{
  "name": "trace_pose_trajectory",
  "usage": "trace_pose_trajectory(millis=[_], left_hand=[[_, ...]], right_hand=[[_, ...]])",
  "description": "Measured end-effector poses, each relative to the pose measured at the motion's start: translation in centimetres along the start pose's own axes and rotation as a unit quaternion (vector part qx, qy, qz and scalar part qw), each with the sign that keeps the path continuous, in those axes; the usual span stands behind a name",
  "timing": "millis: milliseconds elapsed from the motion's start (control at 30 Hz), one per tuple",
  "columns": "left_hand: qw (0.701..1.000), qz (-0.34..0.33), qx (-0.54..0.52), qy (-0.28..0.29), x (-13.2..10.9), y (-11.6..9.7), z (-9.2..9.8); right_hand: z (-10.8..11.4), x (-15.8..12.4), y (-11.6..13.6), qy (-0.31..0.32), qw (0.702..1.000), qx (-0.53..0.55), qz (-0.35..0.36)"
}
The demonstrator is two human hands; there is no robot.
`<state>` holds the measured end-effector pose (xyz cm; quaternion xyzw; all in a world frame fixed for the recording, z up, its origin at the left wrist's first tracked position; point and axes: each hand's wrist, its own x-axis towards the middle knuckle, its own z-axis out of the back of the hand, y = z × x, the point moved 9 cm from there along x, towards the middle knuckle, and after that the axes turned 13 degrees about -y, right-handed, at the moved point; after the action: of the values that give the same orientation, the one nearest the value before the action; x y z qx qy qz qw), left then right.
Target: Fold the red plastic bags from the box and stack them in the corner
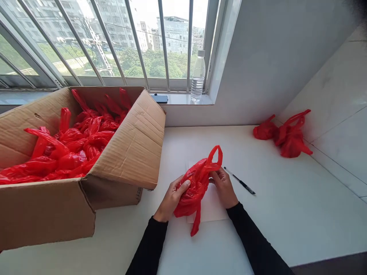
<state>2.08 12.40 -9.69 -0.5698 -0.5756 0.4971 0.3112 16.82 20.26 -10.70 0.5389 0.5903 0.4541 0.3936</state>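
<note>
Red bag (pixel 193 193) at centre frame, over white paper (pixel 212 208), in both hands: left hand (pixel 174 194) gripping its body, right hand (pixel 224 188) pinching below the handle loop; handling looks unfinished. Pen (pixel 241 181) just right; two other bags (pixel 291 135) at upper right, perhaps done. Open box (pixel 43 212), frame left, holds many more, seemingly left to handle.

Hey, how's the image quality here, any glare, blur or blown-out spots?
Head view: the sky outside is blown out nearly white; bright highlights glint on the boxed bags; the far-right bags look soft; a dark blur sits in the top right corner; the held bag, left hand and right hand look reasonably sharp.
</note>
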Motion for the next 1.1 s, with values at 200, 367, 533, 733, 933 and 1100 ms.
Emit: trace_pose_trajectory(millis=[200,367,533,733,933,1100], left_hand=[[0.991,0.087,-0.044,-0.095,0.1,2.8,2.3],[0.988,0.131,-0.044,-0.074,-0.3,4.0,1.3],[0.987,0.114,-0.086,-0.075,-0.1,3.4,0.3],[0.986,0.092,-0.12,-0.069,0.1,2.7,0.4],[0.99,0.087,-0.112,-0.017,-0.2,2.6,-0.6],[0.984,0.077,-0.15,-0.059,0.2,2.5,-0.1]], right_hand=[[-0.6,-0.6,0.2,0.0,1.0,0.026,-0.009],[-0.5,-0.8,0.1,0.006,0.999,0.04,-0.016],[-0.4,-0.8,-0.3,0.012,0.998,0.042,-0.033],[-1.0,-1.2,0.1,0.034,0.998,0.033,-0.04],[-0.9,-1.2,0.0,0.039,0.997,0.044,-0.041],[-1.3,-1.4,-0.1,0.054,0.996,0.05,-0.053]])
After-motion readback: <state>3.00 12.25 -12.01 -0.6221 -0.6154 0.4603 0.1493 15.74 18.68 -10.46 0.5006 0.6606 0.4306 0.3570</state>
